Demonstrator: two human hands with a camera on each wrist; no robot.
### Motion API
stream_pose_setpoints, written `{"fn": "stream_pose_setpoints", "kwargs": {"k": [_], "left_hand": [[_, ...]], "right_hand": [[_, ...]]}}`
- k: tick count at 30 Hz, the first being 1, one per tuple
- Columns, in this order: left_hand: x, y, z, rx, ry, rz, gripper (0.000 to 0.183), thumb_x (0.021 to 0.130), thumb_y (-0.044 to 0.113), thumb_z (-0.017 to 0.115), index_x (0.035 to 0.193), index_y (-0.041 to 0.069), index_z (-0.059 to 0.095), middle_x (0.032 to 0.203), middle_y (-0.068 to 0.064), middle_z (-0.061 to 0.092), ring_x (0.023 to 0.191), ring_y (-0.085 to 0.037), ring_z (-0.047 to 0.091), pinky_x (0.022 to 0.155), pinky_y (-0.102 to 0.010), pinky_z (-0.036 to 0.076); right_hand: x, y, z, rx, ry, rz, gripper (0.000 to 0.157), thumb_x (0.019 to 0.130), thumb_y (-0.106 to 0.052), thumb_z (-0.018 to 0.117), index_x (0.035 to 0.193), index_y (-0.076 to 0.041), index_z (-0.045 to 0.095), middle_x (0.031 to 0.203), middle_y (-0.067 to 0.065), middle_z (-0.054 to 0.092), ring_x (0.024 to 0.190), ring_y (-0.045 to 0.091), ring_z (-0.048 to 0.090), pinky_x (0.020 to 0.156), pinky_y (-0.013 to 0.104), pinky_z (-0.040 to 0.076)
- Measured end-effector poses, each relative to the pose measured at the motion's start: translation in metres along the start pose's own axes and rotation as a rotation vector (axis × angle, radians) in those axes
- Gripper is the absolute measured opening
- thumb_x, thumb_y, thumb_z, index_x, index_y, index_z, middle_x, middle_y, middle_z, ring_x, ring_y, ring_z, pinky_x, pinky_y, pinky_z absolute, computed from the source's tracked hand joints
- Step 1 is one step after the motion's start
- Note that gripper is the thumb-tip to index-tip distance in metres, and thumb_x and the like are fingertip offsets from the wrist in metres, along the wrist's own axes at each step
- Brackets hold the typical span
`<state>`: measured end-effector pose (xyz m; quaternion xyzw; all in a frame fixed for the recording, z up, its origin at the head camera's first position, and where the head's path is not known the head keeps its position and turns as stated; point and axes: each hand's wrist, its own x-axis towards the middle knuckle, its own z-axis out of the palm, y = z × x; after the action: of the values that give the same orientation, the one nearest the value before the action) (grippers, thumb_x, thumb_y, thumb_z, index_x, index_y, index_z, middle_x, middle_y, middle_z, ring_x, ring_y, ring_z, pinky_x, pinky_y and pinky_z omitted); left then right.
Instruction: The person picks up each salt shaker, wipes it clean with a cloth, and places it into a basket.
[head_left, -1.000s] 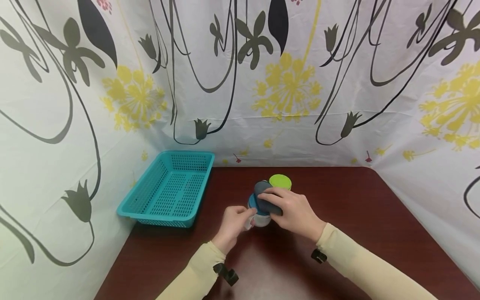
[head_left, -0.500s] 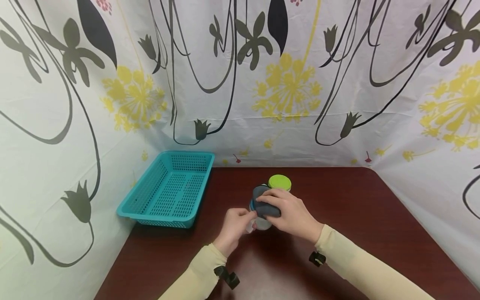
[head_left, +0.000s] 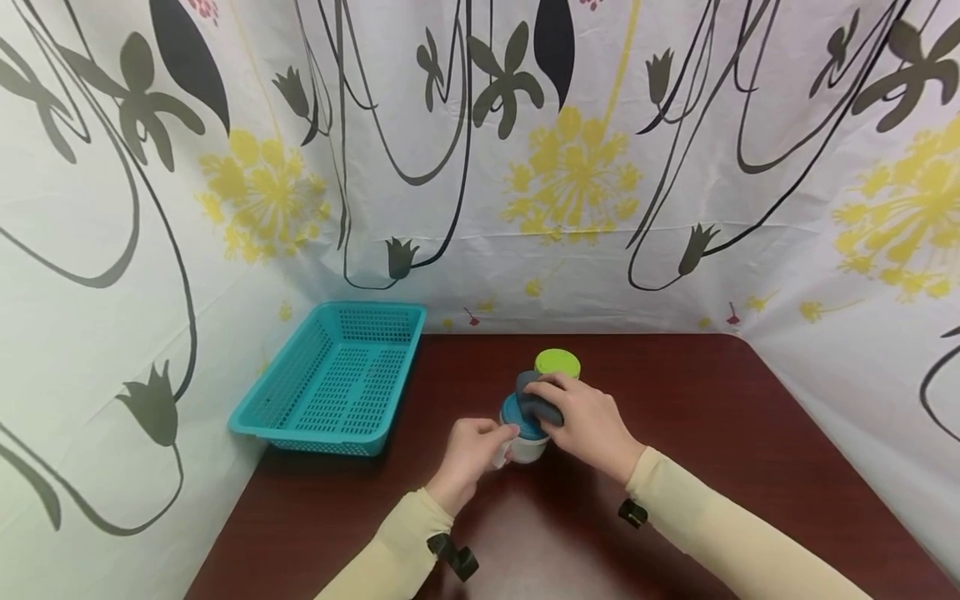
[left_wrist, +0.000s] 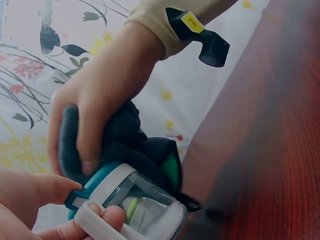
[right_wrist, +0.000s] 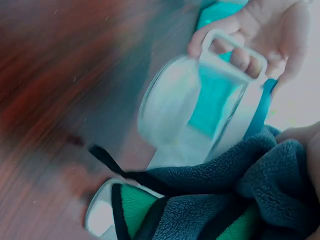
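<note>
My left hand (head_left: 468,458) holds the white handle (left_wrist: 97,220) of a clear jar-like cup (left_wrist: 155,205) with a white collar and a blue lid (head_left: 522,417). In the left wrist view, its thumb and fingers are at the handle and the lid's edge tab. A dark grey-blue fleecy cloth (right_wrist: 270,170), with green panels, black edging and a black loop, is gripped in my right hand (head_left: 588,417). The cloth lies against the lid, covering part of it. In the right wrist view, the cup tilts, and the cloth hides its lower side.
Just behind the right hand stands a container with a lime-green lid (head_left: 557,362). A turquoise perforated basket (head_left: 251,421) sits at the back left of the dark red table (head_left: 675,400). Patterned curtains (head_left: 480,292) hang along the back and sides.
The right hand has rubbed the cloth forward over the lid, then back to the right, uncovering more blue. The left hand keeps its grip on the cup, which has shifted slightly towards me.
</note>
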<state>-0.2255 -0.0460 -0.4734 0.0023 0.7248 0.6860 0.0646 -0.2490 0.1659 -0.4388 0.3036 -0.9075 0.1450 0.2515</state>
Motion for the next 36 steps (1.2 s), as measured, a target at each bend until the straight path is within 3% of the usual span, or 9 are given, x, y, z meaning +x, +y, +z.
{"fn": "stream_pose_setpoints", "kwargs": {"k": [5,11,20,26,36], "left_hand": [[-0.002,0.004,-0.001,0.008,-0.006,-0.003,0.036,0.086,0.033,0.078,0.077,-0.001,0.071,0.072,-0.015,0.068,0.071,-0.027,0.067,0.068,-0.039,0.056],[-0.002,0.006,-0.003,0.006,-0.016,-0.008,0.037,0.087,0.035,0.077,0.081,-0.001,0.072,0.073,-0.014,0.068,0.071,-0.024,0.066,0.068,-0.036,0.056],[0.001,0.006,-0.002,-0.046,-0.024,-0.004,0.038,0.088,0.033,0.076,0.084,-0.005,0.071,0.075,-0.017,0.068,0.074,-0.032,0.068,0.073,-0.042,0.058],[0.003,0.006,-0.004,-0.074,-0.024,0.003,0.029,0.089,0.024,0.071,0.08,-0.003,0.07,0.076,-0.019,0.068,0.074,-0.032,0.068,0.074,-0.044,0.058],[0.001,0.004,-0.006,-0.062,-0.01,0.016,0.026,0.087,0.021,0.07,0.079,-0.003,0.07,0.075,-0.018,0.069,0.072,-0.031,0.069,0.068,-0.038,0.058]], "right_hand": [[-0.001,0.01,0.002,0.002,0.036,0.074,0.047,0.084,-0.022,0.081,0.128,-0.024,0.066,0.12,0.002,0.062,0.073,0.02,0.066,0.06,0.039,0.057],[-0.001,0.009,0.002,0.023,0.053,0.056,0.047,0.085,-0.025,0.079,0.13,-0.025,0.065,0.121,-0.001,0.062,0.079,0.018,0.067,0.063,0.038,0.057],[0.004,-0.005,-0.002,0.056,0.075,-0.063,0.052,0.081,-0.02,0.078,0.132,-0.025,0.065,0.125,-0.003,0.061,0.097,0.017,0.066,0.064,0.038,0.058],[0.007,-0.016,-0.004,0.088,0.064,-0.142,0.058,0.079,-0.017,0.079,0.133,-0.029,0.063,0.125,-0.006,0.063,0.108,0.016,0.064,0.068,0.039,0.058],[0.013,-0.021,-0.008,0.156,-0.044,-0.164,0.053,0.081,-0.019,0.081,0.131,-0.027,0.066,0.132,-0.01,0.061,0.128,0.022,0.055,0.085,0.045,0.056]]}}
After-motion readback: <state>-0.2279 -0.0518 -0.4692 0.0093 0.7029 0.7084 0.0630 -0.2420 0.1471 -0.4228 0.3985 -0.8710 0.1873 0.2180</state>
